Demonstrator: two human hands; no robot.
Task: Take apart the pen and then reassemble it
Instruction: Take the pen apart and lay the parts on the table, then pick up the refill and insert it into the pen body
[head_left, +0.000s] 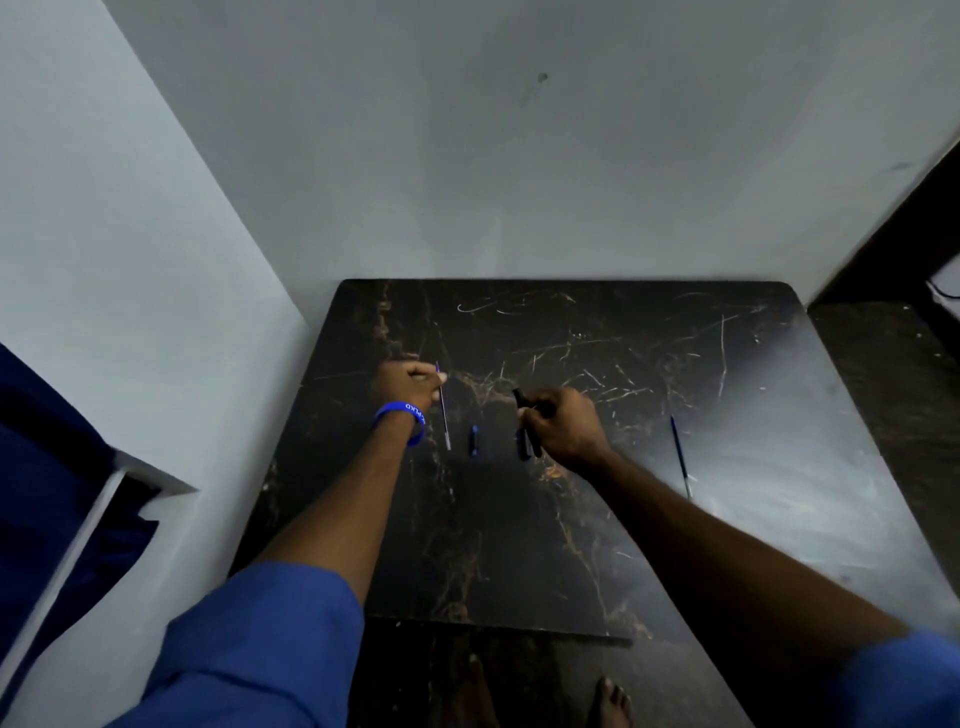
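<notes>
Looking down at a dark marble-pattern bench, pretty scratched up. The left hand, with a blue rubber wristband on the wrist, is pinching a thin silvery pen refill that angles down toward the surface. The right hand is closed round a black pen barrel. A small blue pen piece lies between them, and a second blue refill sits well off to the right.
</notes>
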